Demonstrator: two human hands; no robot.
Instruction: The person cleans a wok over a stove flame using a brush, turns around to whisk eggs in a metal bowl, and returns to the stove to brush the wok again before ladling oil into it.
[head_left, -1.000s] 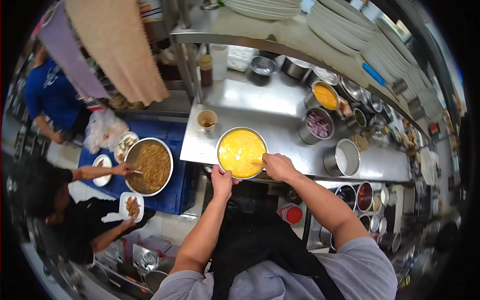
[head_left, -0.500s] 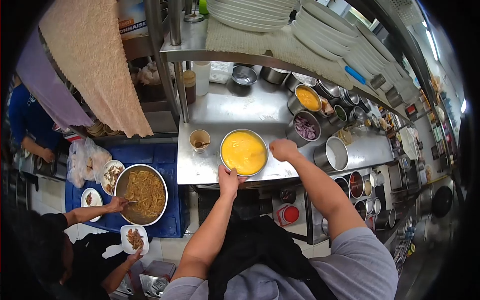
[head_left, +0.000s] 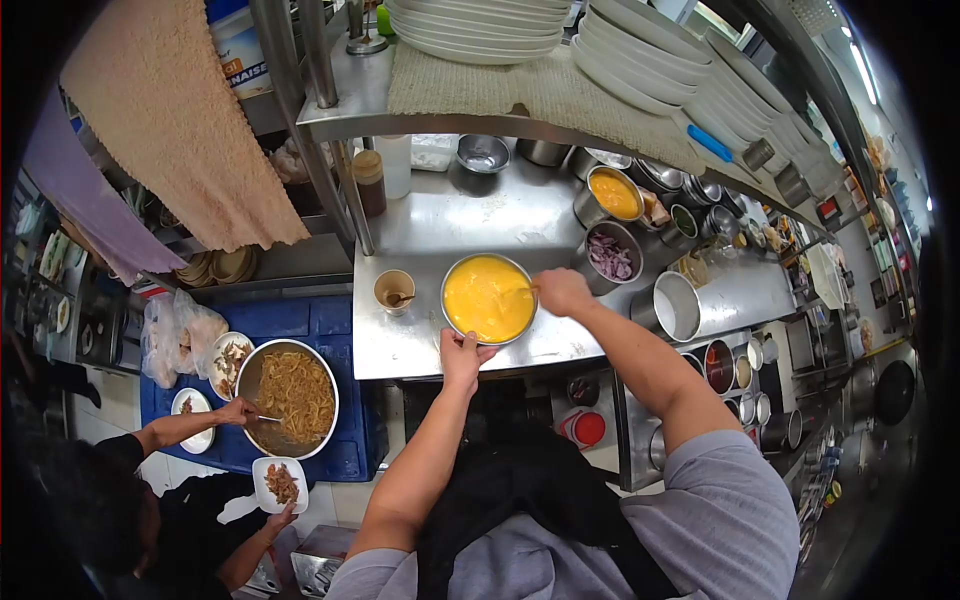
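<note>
**Yellow liquid (head_left: 485, 302) looks mostly blended, some streaks left**

Head view: we have the bowl (head_left: 443, 298) over the steel counter's (head_left: 430, 222) near edge; contact unclear. Left hand (head_left: 462, 360) pinches its rim at 7 o'clock. Right hand (head_left: 564, 292), at 3 o'clock, is closed around a thin utensil (head_left: 523, 291) dipped in. We'd judge only pale streaks remain to work in. Cup (head_left: 394, 284) at 9 o'clock, untouched.
</note>
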